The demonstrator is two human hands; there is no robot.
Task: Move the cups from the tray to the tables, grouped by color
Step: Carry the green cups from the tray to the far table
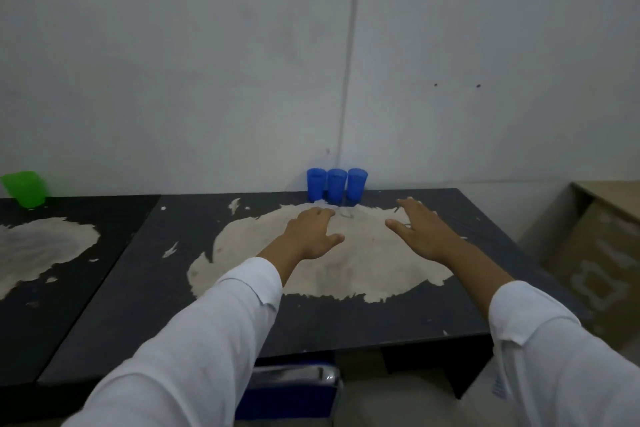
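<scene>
Three blue cups [336, 185] stand upright in a tight row at the back edge of the dark table [242, 315], against the wall. A green cup [26, 188] stands on the neighbouring dark table [69, 288] at the far left. My left hand [311, 232] hovers over the worn pale patch just in front of the blue cups, fingers straight, holding nothing. My right hand [417, 229] is spread open a little to the right of the cups, also holding nothing. The tray is out of view.
A light wooden cabinet [595, 253] stands to the right of the table. A blue chair with a chrome frame [294, 388] sits under the table's front edge. The grey wall rises directly behind both tables.
</scene>
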